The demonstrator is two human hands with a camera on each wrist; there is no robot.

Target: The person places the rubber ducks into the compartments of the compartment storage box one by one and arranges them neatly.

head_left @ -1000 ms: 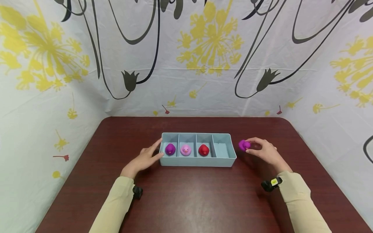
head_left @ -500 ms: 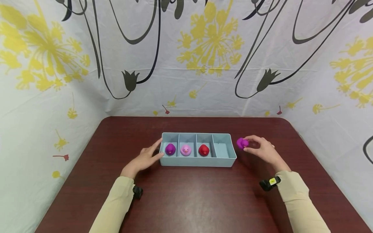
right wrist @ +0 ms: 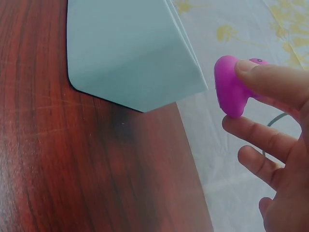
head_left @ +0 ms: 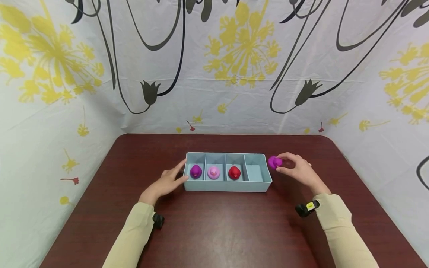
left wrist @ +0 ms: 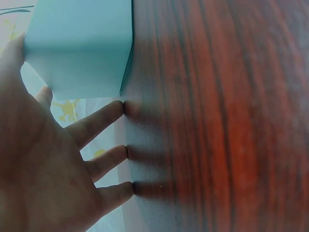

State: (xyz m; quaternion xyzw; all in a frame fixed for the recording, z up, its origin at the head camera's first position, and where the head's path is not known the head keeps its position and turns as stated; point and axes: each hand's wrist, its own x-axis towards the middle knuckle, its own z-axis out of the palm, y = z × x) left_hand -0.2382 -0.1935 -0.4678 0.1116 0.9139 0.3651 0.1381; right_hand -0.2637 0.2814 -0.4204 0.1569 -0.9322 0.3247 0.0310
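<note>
A purple toy duck (head_left: pixel 275 162) is pinched between the thumb and fingers of my right hand (head_left: pixel 298 169). It hangs above the table, just off the right end of a light blue divided box (head_left: pixel 228 186). In the right wrist view the duck (right wrist: pixel 231 87) is held clear of the box wall (right wrist: pixel 130 53). My left hand (head_left: pixel 166 185) touches the box's left end with thumb and index finger, its other fingers (left wrist: pixel 108 113) spread toward the tabletop. From the left, the compartments hold a darker purple duck (head_left: pixel 196 171), a pink duck (head_left: pixel 213 172) and a red duck (head_left: pixel 234 172); the rightmost (head_left: pixel 256 169) is bare.
The box stands on a dark red-brown wooden table (head_left: pixel 214 227), toward its far side. A white cloth (head_left: pixel 214 104) with yellow and grey flower prints hangs behind and beside the table. A small black camera sits on each wrist.
My right hand has moved left and slightly away from me, bringing the purple duck closer to the box's right end. The left hand and the box have stayed in place.
</note>
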